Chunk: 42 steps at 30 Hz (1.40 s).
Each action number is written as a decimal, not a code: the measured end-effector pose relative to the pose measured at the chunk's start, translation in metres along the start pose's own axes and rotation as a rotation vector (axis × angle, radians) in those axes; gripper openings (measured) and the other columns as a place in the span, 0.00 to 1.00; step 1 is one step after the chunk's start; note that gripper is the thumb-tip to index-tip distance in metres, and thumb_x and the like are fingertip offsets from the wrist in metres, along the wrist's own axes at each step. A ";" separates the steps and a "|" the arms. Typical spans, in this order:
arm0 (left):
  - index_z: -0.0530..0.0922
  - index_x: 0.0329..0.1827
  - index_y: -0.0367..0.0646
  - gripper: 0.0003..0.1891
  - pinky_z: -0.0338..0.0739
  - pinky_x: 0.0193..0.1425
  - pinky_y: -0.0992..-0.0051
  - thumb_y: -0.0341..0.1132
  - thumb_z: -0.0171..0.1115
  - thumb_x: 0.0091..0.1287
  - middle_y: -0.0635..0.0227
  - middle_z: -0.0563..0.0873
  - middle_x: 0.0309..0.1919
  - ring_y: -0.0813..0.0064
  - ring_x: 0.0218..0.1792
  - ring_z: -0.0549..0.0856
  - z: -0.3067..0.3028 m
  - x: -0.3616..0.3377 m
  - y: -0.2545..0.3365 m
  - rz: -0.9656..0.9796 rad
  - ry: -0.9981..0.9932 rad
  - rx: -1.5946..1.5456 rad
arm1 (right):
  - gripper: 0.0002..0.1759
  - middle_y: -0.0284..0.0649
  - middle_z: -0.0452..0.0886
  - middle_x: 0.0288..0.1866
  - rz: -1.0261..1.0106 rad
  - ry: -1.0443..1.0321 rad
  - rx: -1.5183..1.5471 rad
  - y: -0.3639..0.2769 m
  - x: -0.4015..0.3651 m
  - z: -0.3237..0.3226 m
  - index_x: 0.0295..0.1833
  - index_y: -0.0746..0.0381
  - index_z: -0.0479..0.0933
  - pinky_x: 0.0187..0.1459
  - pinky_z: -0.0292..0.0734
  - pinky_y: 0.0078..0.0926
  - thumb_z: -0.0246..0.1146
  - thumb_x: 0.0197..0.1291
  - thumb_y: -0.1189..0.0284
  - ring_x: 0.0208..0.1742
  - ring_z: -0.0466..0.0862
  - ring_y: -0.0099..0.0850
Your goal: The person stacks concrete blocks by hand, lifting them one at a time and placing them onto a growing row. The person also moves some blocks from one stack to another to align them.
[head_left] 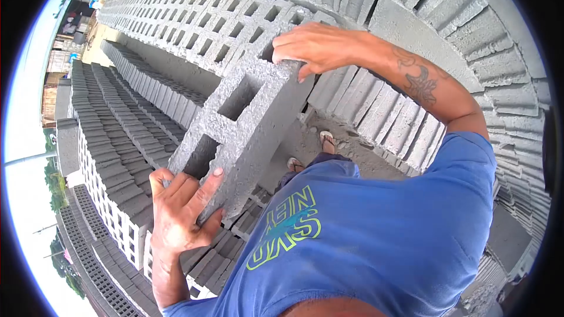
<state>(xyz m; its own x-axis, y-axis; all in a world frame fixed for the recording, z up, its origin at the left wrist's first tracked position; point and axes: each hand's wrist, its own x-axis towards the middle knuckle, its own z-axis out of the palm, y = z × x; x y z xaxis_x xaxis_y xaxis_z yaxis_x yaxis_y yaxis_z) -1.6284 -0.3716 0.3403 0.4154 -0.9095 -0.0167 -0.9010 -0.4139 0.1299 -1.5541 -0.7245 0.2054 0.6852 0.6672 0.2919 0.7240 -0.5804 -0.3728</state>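
Hollow block (247, 123): 2 cavities clear, 3rd part-hidden | left hand (176, 211): clamped on 7 o'clock end | right hand (311, 47): curled over 1 o'clock end, fingertips hidden

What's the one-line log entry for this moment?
left hand: grips concrete block near end | right hand: grips far end | block: held tilted | around: stacked blocks
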 end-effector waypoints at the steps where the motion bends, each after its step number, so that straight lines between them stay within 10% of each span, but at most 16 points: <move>1: 0.78 0.59 0.39 0.40 0.59 0.45 0.63 0.34 0.72 0.33 0.69 0.74 0.24 0.67 0.27 0.74 0.015 0.013 -0.007 0.016 0.063 -0.001 | 0.27 0.37 0.73 0.42 0.058 -0.038 -0.099 0.008 -0.003 -0.022 0.47 0.62 0.71 0.45 0.72 0.42 0.75 0.41 0.69 0.47 0.77 0.41; 10: 0.77 0.63 0.48 0.37 0.60 0.44 0.66 0.33 0.74 0.43 0.71 0.77 0.30 0.70 0.35 0.76 0.197 0.144 -0.074 0.055 0.369 -0.024 | 0.26 0.38 0.72 0.42 0.182 -0.082 -0.471 0.152 -0.046 -0.021 0.43 0.61 0.68 0.53 0.71 0.42 0.75 0.38 0.76 0.51 0.75 0.41; 32: 0.78 0.63 0.52 0.36 0.62 0.45 0.64 0.29 0.67 0.42 0.72 0.72 0.26 0.70 0.33 0.74 0.209 0.162 -0.083 0.116 0.423 -0.106 | 0.27 0.41 0.75 0.46 0.219 0.064 -0.255 0.164 -0.069 -0.013 0.50 0.63 0.75 0.56 0.71 0.41 0.72 0.40 0.83 0.54 0.75 0.44; 37: 0.78 0.62 0.50 0.33 0.62 0.46 0.63 0.30 0.63 0.46 0.71 0.74 0.26 0.70 0.33 0.74 0.220 0.151 -0.091 0.155 0.521 -0.138 | 0.36 0.39 0.72 0.67 0.380 -0.013 -0.482 0.159 -0.069 -0.003 0.62 0.56 0.73 0.69 0.67 0.38 0.72 0.43 0.82 0.71 0.68 0.40; 42: 0.76 0.62 0.49 0.29 0.57 0.69 0.50 0.39 0.68 0.54 0.60 0.72 0.61 0.57 0.66 0.68 0.214 0.093 -0.105 0.099 0.596 -0.247 | 0.44 0.42 0.67 0.72 0.676 0.093 -0.714 0.079 -0.045 0.034 0.70 0.52 0.68 0.73 0.57 0.44 0.72 0.43 0.82 0.75 0.63 0.44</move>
<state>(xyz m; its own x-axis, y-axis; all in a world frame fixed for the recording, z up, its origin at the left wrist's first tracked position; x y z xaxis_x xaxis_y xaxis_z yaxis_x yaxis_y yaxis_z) -1.5219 -0.4205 0.1128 0.3941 -0.7359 0.5505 -0.9128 -0.2436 0.3278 -1.5307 -0.7847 0.1324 0.9536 0.0699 0.2929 0.0347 -0.9917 0.1237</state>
